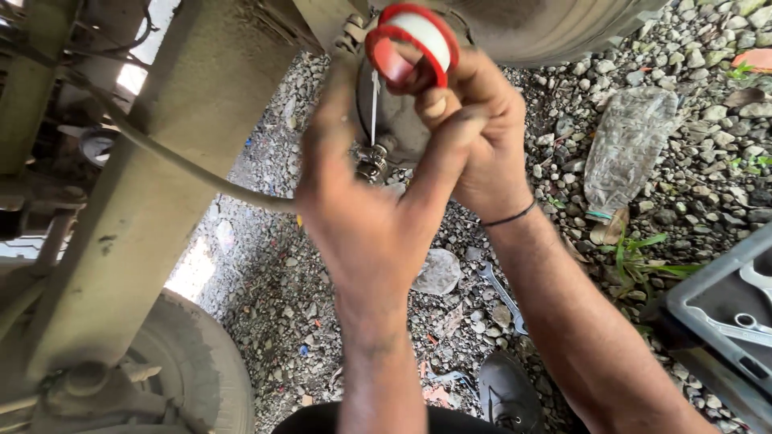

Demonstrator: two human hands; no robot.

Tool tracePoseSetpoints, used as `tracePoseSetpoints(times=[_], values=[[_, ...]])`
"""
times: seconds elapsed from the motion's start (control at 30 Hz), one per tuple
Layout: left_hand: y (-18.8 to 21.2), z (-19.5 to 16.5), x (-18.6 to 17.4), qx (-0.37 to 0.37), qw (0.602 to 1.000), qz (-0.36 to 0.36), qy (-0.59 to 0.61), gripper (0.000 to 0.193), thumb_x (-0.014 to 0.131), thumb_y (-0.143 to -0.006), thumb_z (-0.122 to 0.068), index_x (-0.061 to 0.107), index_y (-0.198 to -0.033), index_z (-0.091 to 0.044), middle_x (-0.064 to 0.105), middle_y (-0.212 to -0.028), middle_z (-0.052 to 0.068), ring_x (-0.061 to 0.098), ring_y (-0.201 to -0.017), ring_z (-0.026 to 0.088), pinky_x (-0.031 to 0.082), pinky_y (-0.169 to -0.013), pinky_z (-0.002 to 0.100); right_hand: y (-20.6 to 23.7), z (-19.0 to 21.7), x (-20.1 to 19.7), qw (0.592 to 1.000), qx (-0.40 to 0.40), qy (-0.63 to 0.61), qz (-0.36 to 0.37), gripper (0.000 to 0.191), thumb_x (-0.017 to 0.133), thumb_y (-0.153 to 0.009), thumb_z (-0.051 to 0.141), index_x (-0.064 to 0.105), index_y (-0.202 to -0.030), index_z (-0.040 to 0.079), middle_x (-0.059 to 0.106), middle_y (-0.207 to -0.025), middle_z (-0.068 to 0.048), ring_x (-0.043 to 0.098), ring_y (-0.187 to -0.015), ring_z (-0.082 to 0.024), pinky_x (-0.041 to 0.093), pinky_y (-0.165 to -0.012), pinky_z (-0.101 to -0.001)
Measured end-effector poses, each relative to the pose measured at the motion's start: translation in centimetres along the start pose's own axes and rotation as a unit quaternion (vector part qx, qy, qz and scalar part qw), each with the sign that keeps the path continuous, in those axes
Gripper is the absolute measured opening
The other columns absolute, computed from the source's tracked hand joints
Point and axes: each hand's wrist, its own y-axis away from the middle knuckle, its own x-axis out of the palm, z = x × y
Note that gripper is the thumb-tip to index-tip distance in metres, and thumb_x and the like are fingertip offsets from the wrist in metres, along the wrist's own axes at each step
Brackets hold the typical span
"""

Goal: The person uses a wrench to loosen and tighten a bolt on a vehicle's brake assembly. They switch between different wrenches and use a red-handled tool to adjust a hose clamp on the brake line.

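My right hand (pixel 474 137) holds a red spool of white thread-seal tape (pixel 412 44) up near the top of the view. A thin white strand of tape (pixel 374 104) runs down from the spool to a small metal fitting (pixel 371 163) on a round metal tank (pixel 402 128). My left hand (pixel 362 209) reaches up to that fitting, its fingers pinching at the tape's lower end. The fitting is partly hidden behind my left fingers.
A dusty vehicle frame beam (pixel 161 185) slants on the left, with a hose (pixel 201 173) and a tyre (pixel 201 370) below. Gravel (pixel 322 305) covers the ground. A crushed plastic bottle (pixel 627 145), a spanner (pixel 503 293), a grey tool tray (pixel 724 305) and my black shoe (pixel 507 394) lie around.
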Motion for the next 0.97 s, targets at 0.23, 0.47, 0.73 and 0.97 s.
tracePoseSetpoints(times=[0.23,0.47,0.73,0.97], values=[[-3.8,1.7,-0.3,0.044,0.992,0.118,-0.01,0.059,0.09,-0.093,-0.032,0.061,-0.136,-0.004,0.073,-0.128,0.014,0.075,-0.119,0.025,0.061,-0.107,0.035,-0.6,3.0,-0.9,0.997,0.038,0.0,0.062,0.027,0.072,-0.113,0.019,0.061,-0.131,0.001,0.07,-0.123,-0.003,0.065,-0.106,-0.008,0.056,-0.093,-0.0233],[-4.0,5.7,-0.5,0.213,0.954,0.185,-0.101,0.068,0.092,-0.096,-0.008,0.051,-0.149,-0.013,0.06,-0.147,0.006,0.062,-0.137,0.023,0.052,-0.12,0.032,-2.8,8.8,-1.9,0.978,0.119,0.151,0.081,0.029,0.066,-0.109,0.017,0.066,-0.132,-0.001,0.075,-0.111,-0.007,0.072,-0.088,-0.011,0.06,-0.072,-0.0241],[-1.2,6.7,2.0,0.208,0.97,0.101,-0.069,0.067,0.084,-0.099,-0.001,0.04,-0.148,-0.013,0.055,-0.141,0.008,0.055,-0.135,0.024,0.049,-0.118,0.032,-0.5,7.3,-2.4,0.97,0.088,0.211,0.082,0.023,0.06,-0.11,0.004,0.058,-0.131,-0.005,0.072,-0.118,-0.011,0.072,-0.108,-0.011,0.066,-0.095,-0.0285],[6.1,1.9,6.8,-0.328,0.886,0.14,0.296,0.068,0.069,-0.1,-0.042,0.046,-0.143,0.006,0.064,-0.117,0.016,0.063,-0.11,0.019,0.052,-0.095,0.037,5.7,0.9,-7.2,0.996,0.093,-0.002,0.009,0.02,0.06,-0.12,0.007,0.055,-0.138,0.0,0.07,-0.126,-0.016,0.069,-0.115,-0.02,0.061,-0.1,-0.0355]])
